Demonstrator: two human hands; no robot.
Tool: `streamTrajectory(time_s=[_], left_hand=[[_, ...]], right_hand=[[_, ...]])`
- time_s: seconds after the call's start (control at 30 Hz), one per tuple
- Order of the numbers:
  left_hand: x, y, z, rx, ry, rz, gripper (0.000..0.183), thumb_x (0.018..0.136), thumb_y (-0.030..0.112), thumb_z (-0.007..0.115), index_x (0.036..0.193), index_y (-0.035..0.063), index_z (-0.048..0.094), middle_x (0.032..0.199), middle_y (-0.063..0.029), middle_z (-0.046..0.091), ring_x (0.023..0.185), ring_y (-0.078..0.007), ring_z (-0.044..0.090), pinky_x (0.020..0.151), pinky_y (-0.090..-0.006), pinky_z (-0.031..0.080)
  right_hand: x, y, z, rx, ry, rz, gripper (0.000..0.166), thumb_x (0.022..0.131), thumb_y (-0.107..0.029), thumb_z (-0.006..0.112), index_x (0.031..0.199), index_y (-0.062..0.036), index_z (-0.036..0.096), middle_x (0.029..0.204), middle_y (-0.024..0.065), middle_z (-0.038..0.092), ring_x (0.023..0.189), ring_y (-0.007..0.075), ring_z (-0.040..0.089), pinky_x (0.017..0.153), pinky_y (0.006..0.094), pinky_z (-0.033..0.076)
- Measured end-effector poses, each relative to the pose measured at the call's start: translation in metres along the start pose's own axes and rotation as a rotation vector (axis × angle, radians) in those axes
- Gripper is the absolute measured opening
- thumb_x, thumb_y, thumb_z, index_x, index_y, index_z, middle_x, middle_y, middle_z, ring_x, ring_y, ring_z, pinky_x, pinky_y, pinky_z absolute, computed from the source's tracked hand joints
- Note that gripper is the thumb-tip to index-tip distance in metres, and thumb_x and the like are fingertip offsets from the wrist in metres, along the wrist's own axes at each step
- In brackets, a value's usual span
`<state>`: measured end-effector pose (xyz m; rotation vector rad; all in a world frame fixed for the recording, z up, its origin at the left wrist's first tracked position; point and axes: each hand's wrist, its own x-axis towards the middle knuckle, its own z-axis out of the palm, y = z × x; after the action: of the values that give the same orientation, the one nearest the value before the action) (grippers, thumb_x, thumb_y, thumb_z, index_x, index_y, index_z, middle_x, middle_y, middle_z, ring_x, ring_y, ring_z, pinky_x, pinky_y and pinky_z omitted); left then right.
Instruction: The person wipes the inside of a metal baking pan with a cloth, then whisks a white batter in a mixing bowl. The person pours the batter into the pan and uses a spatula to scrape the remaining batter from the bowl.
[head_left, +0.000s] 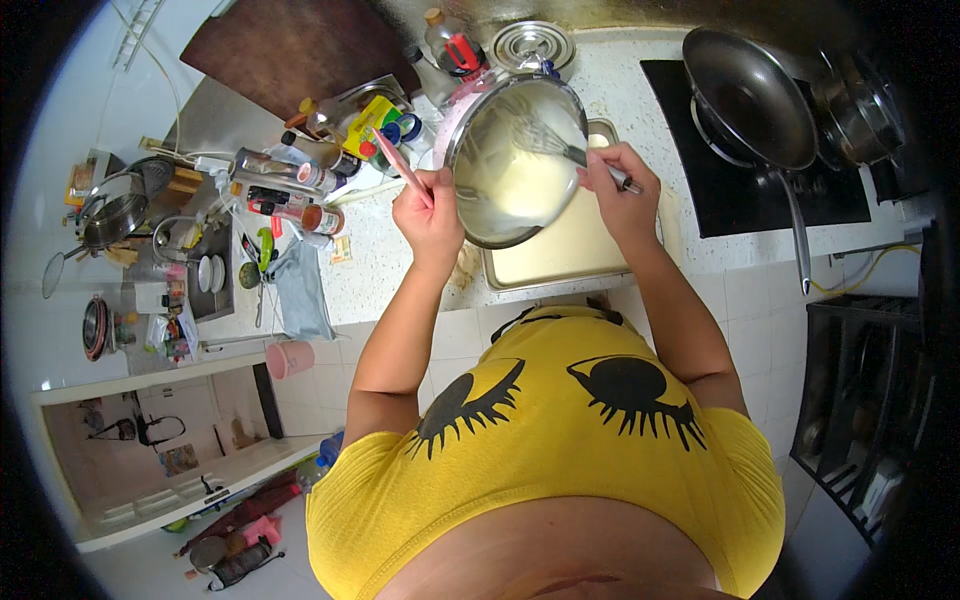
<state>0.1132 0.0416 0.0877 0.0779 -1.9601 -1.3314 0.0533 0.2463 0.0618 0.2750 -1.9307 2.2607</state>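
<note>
My right hand (621, 191) grips the handle of a wire balloon whisk (541, 142), whose wires are inside a tilted metal mixing bowl (517, 161). Pale yellow batter (529, 187) coats the inside of the bowl. In my left hand (433, 217), at the bowl's left side, is a pink utensil (401, 165), its far end pointing up and away; its exact kind is unclear. The bowl is over a rectangular metal baking pan (555, 283) that holds a pale cream-coloured layer. Whether the bowl rests on the pan is hidden.
A black wok (750, 97) stands on the black cooktop (772, 210) at right, its handle reaching over the counter edge. Bottles and jars, among them a red-capped spice jar (322, 220), crowd the counter at left. Behind the bowl are stacked metal rings (532, 46).
</note>
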Motion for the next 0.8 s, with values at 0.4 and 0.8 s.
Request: streamTrajectory(time_s=[0.4, 0.8], left_hand=[[-0.004, 0.006, -0.001, -0.039, -0.072, 0.16, 0.02, 0.086, 0.011, 0.058, 0.069, 0.0015, 0.052, 0.059, -0.0005, 0.051, 0.052, -0.0071, 0.044, 0.05, -0.0209, 0.035], [-0.004, 0.008, -0.006, -0.075, -0.05, 0.181, 0.019, 0.082, 0.009, 0.061, 0.067, 0.0027, 0.052, 0.056, -0.0015, 0.051, 0.05, -0.0075, 0.046, 0.048, -0.0213, 0.037]], right_hand=[[-0.008, 0.017, 0.005, -0.095, -0.04, 0.101, 0.009, 0.081, -0.01, 0.06, 0.081, -0.0009, 0.058, 0.068, 0.0059, 0.064, 0.062, 0.0101, 0.063, 0.056, 0.0218, 0.047], [-0.02, 0.016, -0.009, 0.14, 0.043, 0.182, 0.008, 0.085, -0.007, 0.056, 0.085, 0.0014, 0.056, 0.073, 0.009, 0.062, 0.069, 0.0121, 0.063, 0.06, 0.0226, 0.051]])
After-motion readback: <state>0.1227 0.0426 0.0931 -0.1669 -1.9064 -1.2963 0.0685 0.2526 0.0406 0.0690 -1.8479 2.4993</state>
